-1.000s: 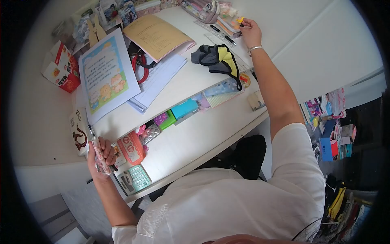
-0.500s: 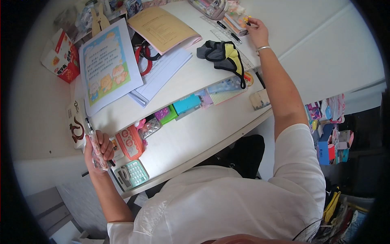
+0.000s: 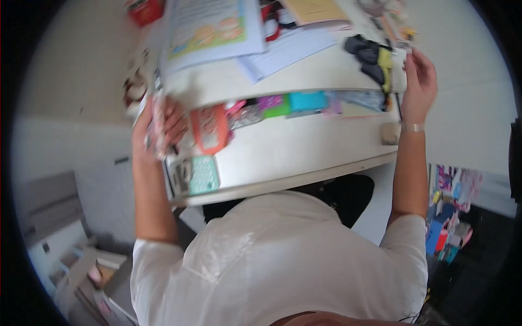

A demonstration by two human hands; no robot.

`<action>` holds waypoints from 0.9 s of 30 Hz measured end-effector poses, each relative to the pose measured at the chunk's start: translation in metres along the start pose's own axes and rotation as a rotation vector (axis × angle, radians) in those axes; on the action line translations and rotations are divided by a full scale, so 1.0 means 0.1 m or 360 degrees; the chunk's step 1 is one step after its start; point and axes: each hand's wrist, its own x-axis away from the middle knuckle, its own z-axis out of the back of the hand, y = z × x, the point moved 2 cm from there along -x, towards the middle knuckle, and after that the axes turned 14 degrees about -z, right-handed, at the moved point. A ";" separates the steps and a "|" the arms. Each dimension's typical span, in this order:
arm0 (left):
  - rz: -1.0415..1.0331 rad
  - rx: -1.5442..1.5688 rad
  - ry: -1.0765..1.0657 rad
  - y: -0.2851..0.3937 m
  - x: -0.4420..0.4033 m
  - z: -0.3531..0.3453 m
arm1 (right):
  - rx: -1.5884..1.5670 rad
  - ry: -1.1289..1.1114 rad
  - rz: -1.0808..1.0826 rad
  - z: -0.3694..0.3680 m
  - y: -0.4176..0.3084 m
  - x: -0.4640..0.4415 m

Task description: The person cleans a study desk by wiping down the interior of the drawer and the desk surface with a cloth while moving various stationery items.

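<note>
My left hand is closed around a bundle of pink patterned pens, above the left end of the open drawer. At the right side of the desk, my right hand has its fingers drawn together; blur hides what is between them, if anything. Just beyond its fingertips a small yellow figure lies by a blurred case. Left of that hand sits a grey, black and yellow cloth item.
Papers and a printed sheet lie on the desk. In the drawer are an orange case, a mint calculator, a cyan box and a beige block. A red box stands at upper left.
The view has swung, so the desk appears higher and more level. My right hand has drawn back from the yellow figure, which it was touching before. My left hand keeps the pens.
</note>
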 end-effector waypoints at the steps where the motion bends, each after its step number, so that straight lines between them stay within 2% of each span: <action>1: -0.0027 0.0070 -0.0141 0.00 -0.02 -0.04 | 0.0010 -0.0271 -0.0008 -0.17 -0.10 0.41; 2: -0.0062 0.0024 -0.0167 0.04 -0.01 -0.06 | 0.0029 -0.0519 0.0001 -0.31 -0.20 0.77; 3: -0.0101 0.0018 -0.0178 0.08 0.01 -0.06 | 0.0119 -0.0848 0.0302 -0.51 -0.26 1.11; 4: -0.0133 0.0019 -0.0202 0.11 0.03 -0.06 | 0.0182 -0.1095 0.0433 -0.70 -0.35 1.41; 6: -0.0189 0.0034 -0.0243 0.19 0.04 -0.11 | 0.0177 -0.1451 0.0318 -1.10 -0.46 1.87; 8: -0.0249 -0.0003 -0.0257 0.29 0.11 -0.19 | 0.0286 -0.1581 0.0110 -1.39 -0.36 2.21; 14: -0.0377 -0.0007 -0.0342 0.44 0.21 -0.24 | 0.0584 -0.1535 0.0157 -1.99 -0.21 2.51; 17: -0.0417 0.0043 -0.0382 0.50 0.22 -0.27 | 0.0480 -0.1499 0.0055 -1.95 -0.18 2.44; 18: -0.0418 0.0059 -0.0414 0.52 0.21 -0.28 | 0.0589 -0.1472 -0.0047 -1.91 -0.16 2.41; 21: -0.0411 0.0096 -0.0462 0.53 0.17 -0.21 | 0.0655 -0.1389 0.0211 -1.81 -0.04 2.39; 22: -0.0405 0.0114 -0.0452 0.52 0.16 -0.19 | 0.0664 -0.1483 0.0088 -1.80 -0.06 2.42; 25: -0.0379 0.0139 -0.0433 0.48 0.14 -0.16 | 0.0802 -0.1475 0.0060 -1.83 -0.19 2.50; 27: -0.0371 0.0141 -0.0416 0.46 0.14 -0.14 | 0.0881 -0.1398 0.0174 -1.91 -0.19 2.48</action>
